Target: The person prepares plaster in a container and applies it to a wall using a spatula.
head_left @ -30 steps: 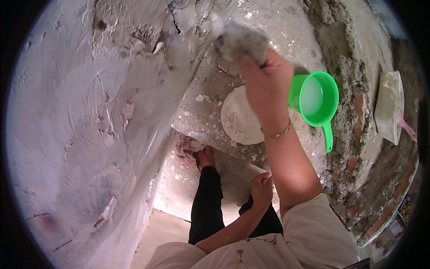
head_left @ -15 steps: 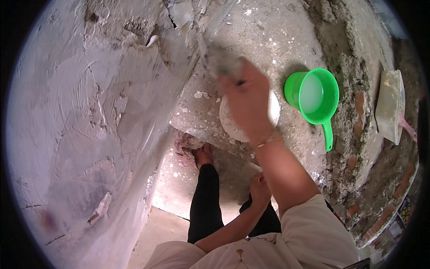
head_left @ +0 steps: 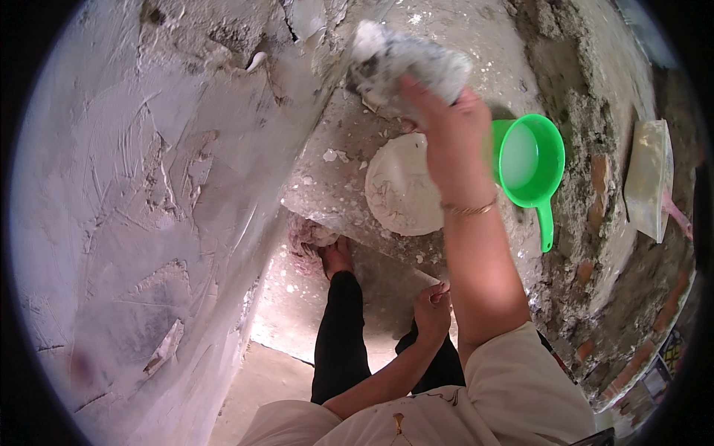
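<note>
My right hand [head_left: 460, 145] grips a flat, roughly rectangular scraper [head_left: 416, 63] smeared with white and grey plaster. It is raised near the foot of the plastered wall [head_left: 134, 223], with its broad face showing. Below the hand, partly covered by it, lies a round white mass like a tub of putty [head_left: 401, 189]; its rim is hard to make out. Just right of the hand stands a green dipper [head_left: 547, 175] with cloudy whitish liquid in it. My left hand [head_left: 433, 312] is closed low by my knee, near a thin pale edge; what it holds is unclear.
A pale square-edged pan [head_left: 647, 182] with a pink handle leans at the far right, beyond rough broken masonry [head_left: 573, 134]. Crumbs of plaster dot the concrete step [head_left: 331, 189]. A pinkish cloth-like heap [head_left: 305, 236] lies by my foot [head_left: 338, 256].
My right hand has swung right, away from the wall edge, turning the scraper so its broad face shows. More of the white mass is uncovered. My left hand has barely moved.
</note>
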Demonstrator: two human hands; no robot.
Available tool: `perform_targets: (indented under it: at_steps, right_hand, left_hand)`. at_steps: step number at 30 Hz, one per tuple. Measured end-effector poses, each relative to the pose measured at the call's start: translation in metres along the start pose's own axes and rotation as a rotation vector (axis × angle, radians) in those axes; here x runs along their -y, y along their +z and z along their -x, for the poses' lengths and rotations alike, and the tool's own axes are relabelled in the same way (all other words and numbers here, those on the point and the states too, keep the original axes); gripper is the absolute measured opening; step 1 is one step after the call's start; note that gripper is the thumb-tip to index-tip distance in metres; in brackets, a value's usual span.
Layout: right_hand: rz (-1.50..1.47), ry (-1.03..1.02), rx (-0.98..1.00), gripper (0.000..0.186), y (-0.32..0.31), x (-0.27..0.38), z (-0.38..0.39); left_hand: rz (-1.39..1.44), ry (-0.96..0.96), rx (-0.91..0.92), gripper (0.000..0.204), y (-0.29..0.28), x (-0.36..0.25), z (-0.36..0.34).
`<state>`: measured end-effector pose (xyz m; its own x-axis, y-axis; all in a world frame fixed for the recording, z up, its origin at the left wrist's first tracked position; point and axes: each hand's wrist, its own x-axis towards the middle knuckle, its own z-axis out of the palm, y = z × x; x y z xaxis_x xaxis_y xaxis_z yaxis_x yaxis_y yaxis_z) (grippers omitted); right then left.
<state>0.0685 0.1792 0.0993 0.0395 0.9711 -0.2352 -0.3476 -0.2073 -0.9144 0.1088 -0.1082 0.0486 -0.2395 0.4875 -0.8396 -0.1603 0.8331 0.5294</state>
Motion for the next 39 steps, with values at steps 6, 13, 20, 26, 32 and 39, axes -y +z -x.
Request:
perform_targets:
  at_steps: [6, 13, 20, 26, 32, 39]
  right_hand:
    - [-0.452, 0.336, 0.026, 0.026, -0.004, -0.038, -0.073]
    - [-0.393, 0.451, -0.002, 0.044, -0.005, -0.082, -0.089]
    - [-0.14, 0.566, -0.176, 0.025, -0.021, -0.077, -0.048]
    - [0.192, -0.014, -0.179, 0.021, -0.025, -0.039, -0.044]
    - [0.96, -0.782, -0.305, 0.025, 0.038, -0.046, -0.044]
    - [0.762, -0.679, -0.136, 0.024, 0.031, -0.041, 0.02]
  left_hand:
    - [-0.213, -0.029, 0.181, 0.024, 0.001, 0.006, -0.006]
    - [-0.6, 0.599, 0.18, 0.013, 0.007, 0.062, -0.019]
    - [-0.498, 0.316, 0.295, 0.013, 0.007, 0.022, -0.018]
    - [0.317, -0.017, 0.102, 0.021, 0.009, 0.07, -0.016]
    - [-0.24, 0.234, 0.103, 0.028, 0.003, 0.029, -0.01]
    - [-0.314, 0.243, -0.048, 0.03, 0.009, 0.038, -0.014]
